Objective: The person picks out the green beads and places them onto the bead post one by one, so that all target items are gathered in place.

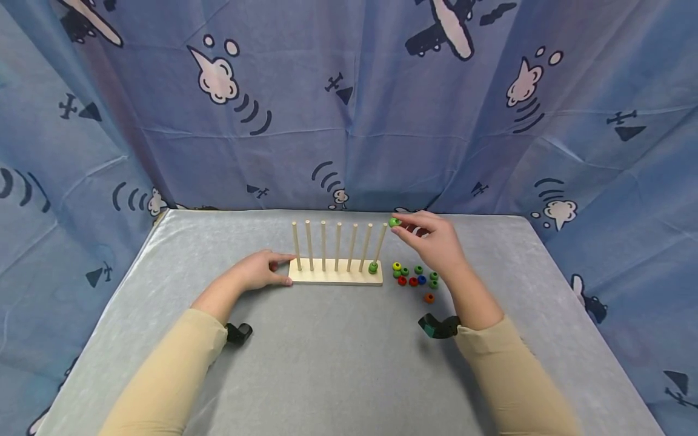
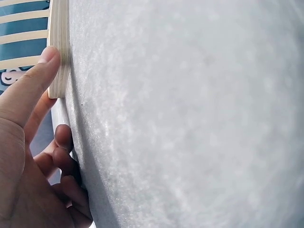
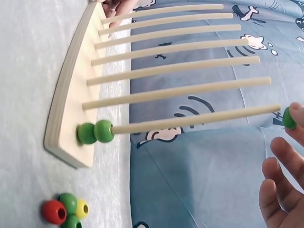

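Note:
A wooden peg board (image 1: 335, 277) with a row of several upright pegs stands on the table. Two green beads (image 3: 95, 132) sit stacked at the base of its rightmost peg (image 3: 199, 118). My left hand (image 1: 257, 270) grips the board's left end, with the thumb (image 2: 35, 80) on the front edge and a finger behind. Up by the tip of the rightmost peg, my right hand (image 1: 436, 239) pinches a green bead (image 1: 394, 222) between thumb and forefinger. That bead is just apart from the peg tip; its other fingers (image 3: 280, 185) are loosely bent.
Loose beads lie right of the board: a yellow bead (image 1: 397, 266), red beads (image 1: 413, 281), a blue bead (image 1: 422, 280), several green beads (image 1: 418, 269) and an orange bead (image 1: 429, 298) nearer the front. A patterned blue curtain (image 1: 349, 121) hangs behind the grey tabletop (image 1: 327, 363).

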`<state>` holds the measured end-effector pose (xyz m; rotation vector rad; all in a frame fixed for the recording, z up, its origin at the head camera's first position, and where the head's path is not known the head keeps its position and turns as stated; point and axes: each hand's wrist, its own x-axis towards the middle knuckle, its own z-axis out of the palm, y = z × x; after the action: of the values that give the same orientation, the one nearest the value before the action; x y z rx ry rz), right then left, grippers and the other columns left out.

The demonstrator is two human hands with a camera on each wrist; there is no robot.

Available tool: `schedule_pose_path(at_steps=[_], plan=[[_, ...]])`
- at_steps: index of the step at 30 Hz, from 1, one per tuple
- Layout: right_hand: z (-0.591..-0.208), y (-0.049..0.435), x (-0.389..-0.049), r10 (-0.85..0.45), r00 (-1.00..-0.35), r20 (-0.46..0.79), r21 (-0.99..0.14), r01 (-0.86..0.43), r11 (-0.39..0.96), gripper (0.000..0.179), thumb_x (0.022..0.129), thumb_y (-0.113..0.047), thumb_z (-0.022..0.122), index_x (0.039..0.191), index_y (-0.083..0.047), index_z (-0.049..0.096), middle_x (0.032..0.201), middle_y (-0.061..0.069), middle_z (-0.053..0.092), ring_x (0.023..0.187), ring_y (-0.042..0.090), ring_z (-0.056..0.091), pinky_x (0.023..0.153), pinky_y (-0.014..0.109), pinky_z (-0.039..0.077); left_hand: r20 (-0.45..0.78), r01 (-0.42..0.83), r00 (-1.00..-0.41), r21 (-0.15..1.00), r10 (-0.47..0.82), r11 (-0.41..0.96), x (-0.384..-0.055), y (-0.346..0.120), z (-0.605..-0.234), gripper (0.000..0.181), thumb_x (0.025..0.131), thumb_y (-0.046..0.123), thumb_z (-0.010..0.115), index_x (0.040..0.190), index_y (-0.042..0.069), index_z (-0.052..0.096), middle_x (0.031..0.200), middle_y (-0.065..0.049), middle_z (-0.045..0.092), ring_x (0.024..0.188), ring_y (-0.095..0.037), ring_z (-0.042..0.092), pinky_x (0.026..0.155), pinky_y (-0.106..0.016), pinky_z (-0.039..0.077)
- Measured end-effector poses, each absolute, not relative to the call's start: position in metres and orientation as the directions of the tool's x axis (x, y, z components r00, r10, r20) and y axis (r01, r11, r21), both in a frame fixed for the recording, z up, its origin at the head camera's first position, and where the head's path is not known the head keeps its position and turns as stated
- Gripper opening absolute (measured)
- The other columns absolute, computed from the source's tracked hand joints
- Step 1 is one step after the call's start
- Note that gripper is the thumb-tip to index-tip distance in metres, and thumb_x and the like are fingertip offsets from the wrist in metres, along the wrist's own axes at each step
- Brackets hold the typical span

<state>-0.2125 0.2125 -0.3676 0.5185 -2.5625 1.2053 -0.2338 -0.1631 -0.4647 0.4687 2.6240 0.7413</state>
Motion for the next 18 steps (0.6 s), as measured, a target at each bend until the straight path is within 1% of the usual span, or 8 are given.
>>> schedule_pose_path(at_steps=[3, 6, 11, 18], plan=[[-0.3695, 0.209, -0.2138, -0.199, -0.908, 0.368, -0.695, -0.411, 0.59, 0.03, 0.092, -0.026, 0.073, 0.12, -0.015, 0.074, 0.097, 0.002, 0.068, 0.083, 0.015, 0.057, 0.074, 0.037, 0.051, -0.259, 0.211, -0.876, 0.554, 0.407, 0.805, -0.2334, -0.1629, -0.4644, 0.069, 0.084, 0.042, 0.079, 0.144, 0.021, 0.055, 0.091, -0.007, 0.048, 0.082, -0.02, 0.044, 0.073, -0.037, 0.035], [-0.3711, 0.2073, -0.2149, -0.203, -0.913, 0.355, -0.699, -0.403, 0.591, 0.031, 0.093, -0.029, 0.072, 0.121, -0.015, 0.074, 0.098, 0.001, 0.068, 0.084, 0.015, 0.057, 0.075, 0.036, 0.05, -0.261, 0.207, -0.876, 0.558, 0.407, 0.803, -0.2336, -0.1625, -0.4644, 0.069, 0.084, 0.042, 0.079, 0.144, 0.021, 0.055, 0.091, -0.007, 0.048, 0.082, -0.02, 0.043, 0.073, -0.037, 0.034], [-0.3711, 0.2047, -0.2153, -0.207, -0.923, 0.323, -0.712, -0.381, 0.59, 0.031, 0.093, -0.03, 0.071, 0.121, -0.017, 0.074, 0.099, 0.001, 0.068, 0.085, 0.015, 0.057, 0.074, 0.03, 0.049, -0.259, 0.21, -0.875, 0.557, 0.409, 0.803, -0.2345, -0.1626, -0.465, 0.069, 0.083, 0.043, 0.079, 0.144, 0.021, 0.055, 0.09, -0.007, 0.048, 0.082, -0.02, 0.043, 0.072, -0.036, 0.034], [-0.3717, 0.202, -0.2175, -0.216, -0.925, 0.314, -0.71, -0.38, 0.593, 0.031, 0.093, -0.029, 0.072, 0.121, -0.017, 0.074, 0.1, 0.0, 0.068, 0.084, 0.015, 0.057, 0.075, 0.036, 0.05, -0.262, 0.209, -0.874, 0.558, 0.409, 0.803, -0.2351, -0.163, -0.4659, 0.069, 0.084, 0.043, 0.079, 0.145, 0.021, 0.055, 0.092, -0.007, 0.048, 0.083, -0.02, 0.044, 0.074, -0.037, 0.035]])
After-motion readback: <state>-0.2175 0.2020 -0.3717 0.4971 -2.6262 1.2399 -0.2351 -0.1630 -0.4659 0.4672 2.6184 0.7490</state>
